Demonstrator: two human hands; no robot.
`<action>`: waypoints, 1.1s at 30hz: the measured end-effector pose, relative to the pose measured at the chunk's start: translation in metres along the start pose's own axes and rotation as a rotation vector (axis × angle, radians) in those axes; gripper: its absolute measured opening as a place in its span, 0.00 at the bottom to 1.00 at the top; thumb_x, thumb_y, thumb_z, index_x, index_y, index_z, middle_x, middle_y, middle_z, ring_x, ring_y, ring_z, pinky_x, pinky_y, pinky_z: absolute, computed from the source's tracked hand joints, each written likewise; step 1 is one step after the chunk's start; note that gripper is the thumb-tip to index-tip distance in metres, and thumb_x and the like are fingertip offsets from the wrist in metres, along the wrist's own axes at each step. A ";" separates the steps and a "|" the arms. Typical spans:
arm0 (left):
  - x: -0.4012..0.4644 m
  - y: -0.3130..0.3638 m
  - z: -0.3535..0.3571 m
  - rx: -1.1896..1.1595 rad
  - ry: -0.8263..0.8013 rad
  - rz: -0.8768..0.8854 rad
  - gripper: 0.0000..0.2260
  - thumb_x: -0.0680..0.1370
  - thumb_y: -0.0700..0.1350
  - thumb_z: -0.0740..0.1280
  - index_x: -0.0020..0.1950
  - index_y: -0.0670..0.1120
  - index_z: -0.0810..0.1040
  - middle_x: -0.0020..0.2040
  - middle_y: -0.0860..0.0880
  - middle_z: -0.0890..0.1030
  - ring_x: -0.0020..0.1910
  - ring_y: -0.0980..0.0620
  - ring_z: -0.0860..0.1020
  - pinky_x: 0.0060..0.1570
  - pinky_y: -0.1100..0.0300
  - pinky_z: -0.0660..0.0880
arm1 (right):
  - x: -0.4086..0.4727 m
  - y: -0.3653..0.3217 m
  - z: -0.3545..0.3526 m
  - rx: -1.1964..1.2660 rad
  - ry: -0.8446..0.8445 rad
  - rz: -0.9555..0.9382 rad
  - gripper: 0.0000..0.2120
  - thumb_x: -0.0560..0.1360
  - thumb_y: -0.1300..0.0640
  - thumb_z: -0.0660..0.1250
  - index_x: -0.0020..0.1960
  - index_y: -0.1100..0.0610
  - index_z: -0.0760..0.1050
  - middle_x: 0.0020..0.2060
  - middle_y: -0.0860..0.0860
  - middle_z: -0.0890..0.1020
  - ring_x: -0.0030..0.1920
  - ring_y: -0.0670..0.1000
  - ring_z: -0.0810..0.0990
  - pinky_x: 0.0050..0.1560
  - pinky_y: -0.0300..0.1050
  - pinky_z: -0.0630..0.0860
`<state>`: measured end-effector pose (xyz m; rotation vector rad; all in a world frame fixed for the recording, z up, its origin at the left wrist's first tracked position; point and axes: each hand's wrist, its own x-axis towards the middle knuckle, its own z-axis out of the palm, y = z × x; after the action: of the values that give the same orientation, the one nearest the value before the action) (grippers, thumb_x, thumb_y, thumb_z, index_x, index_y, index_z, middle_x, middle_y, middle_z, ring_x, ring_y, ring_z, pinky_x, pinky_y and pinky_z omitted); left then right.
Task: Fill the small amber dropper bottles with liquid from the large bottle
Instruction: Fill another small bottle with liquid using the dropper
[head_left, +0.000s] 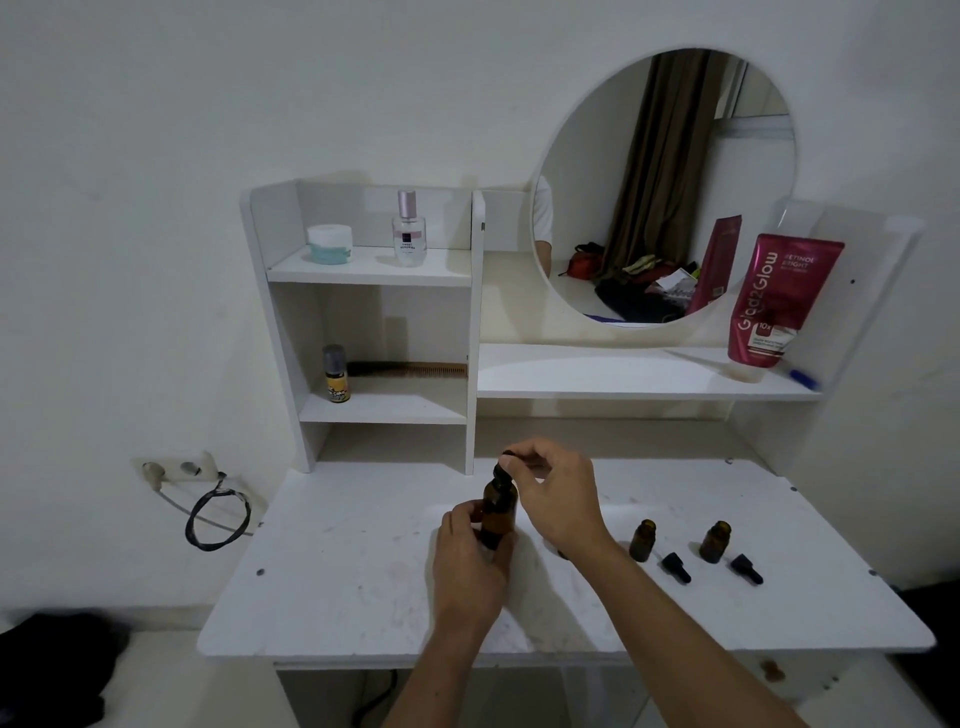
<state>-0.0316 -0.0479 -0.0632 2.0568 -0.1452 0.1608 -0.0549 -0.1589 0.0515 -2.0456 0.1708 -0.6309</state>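
The large bottle (500, 512) stands upright on the white bench (337, 582), near the middle, and much of it is hidden: the left hand (470, 551) wraps around its lower body, fingers curled on the amber glass, so the base cannot be seen. The right hand (553, 493) reaches in from the right over its top, thumb and fingers pinching the dark cap (511, 457); whether the cap is seated on the neck or just lifted off is hard to tell. Both forearms run out of the bottom edge.

To the right, well apart from the hands, two small amber bottles (643, 540) (715, 542) stand open and upright. Just in front of each lies a black dropper top (675, 567) (747, 569) on its side. A further dark thing shows beneath the right wrist, mostly covered.

Behind, a white shelf unit (475, 322) carries a jar (330, 243), a perfume bottle (409, 228), a small spray can (336, 373) and a comb (415, 370). A round mirror (665, 187) and a red tube (779, 301) stand to the right.
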 end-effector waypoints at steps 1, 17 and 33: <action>0.000 0.000 0.000 0.000 -0.002 0.000 0.20 0.78 0.53 0.73 0.68 0.54 0.73 0.62 0.57 0.78 0.59 0.53 0.78 0.58 0.64 0.73 | 0.000 0.001 0.001 -0.008 0.009 -0.001 0.04 0.77 0.60 0.74 0.47 0.51 0.84 0.41 0.42 0.86 0.45 0.41 0.84 0.50 0.33 0.79; -0.009 0.010 -0.008 -0.031 0.000 -0.014 0.28 0.77 0.50 0.76 0.73 0.49 0.68 0.64 0.54 0.74 0.58 0.53 0.76 0.57 0.59 0.77 | -0.001 -0.015 -0.013 0.098 0.037 -0.056 0.06 0.79 0.59 0.73 0.54 0.51 0.84 0.46 0.43 0.87 0.49 0.39 0.85 0.53 0.29 0.78; -0.058 0.037 0.013 -0.197 0.020 -0.040 0.22 0.74 0.45 0.78 0.61 0.52 0.70 0.54 0.55 0.77 0.50 0.56 0.76 0.46 0.69 0.72 | -0.020 -0.035 -0.091 0.200 0.196 -0.162 0.08 0.79 0.59 0.73 0.57 0.55 0.84 0.49 0.45 0.87 0.52 0.41 0.85 0.56 0.32 0.79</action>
<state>-0.0939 -0.0752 -0.0472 1.8601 -0.1028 0.1366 -0.1219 -0.2018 0.1108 -1.8153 0.0541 -0.9135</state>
